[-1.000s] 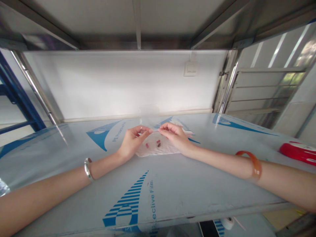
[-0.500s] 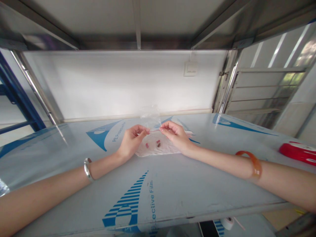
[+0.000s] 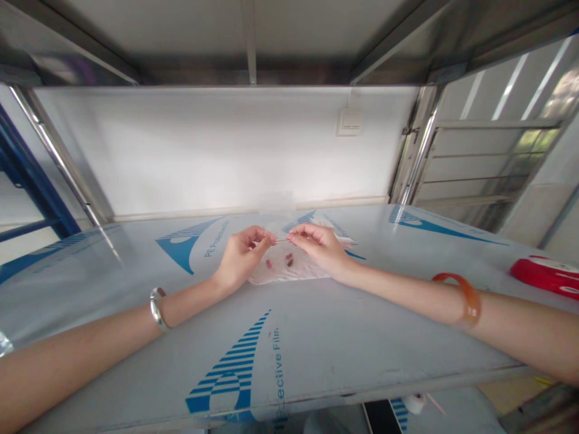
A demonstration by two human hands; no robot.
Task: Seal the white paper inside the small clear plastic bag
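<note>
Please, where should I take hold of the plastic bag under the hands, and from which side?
Probably pinch its crumpled right end, coming from the right, past the right hand. That end sticks out in folds that are easy to grip, away from the small red pieces.

A workroom with a steel shelving rack point(image 3: 56, 144).

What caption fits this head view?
Left hand and right hand pinch a thin red strand over a clear plastic bag on a film-covered shelf.

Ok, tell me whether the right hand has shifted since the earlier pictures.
Yes, slightly: the right hand has edged leftward, toward the left hand, judged against the wall switch plate.
</note>
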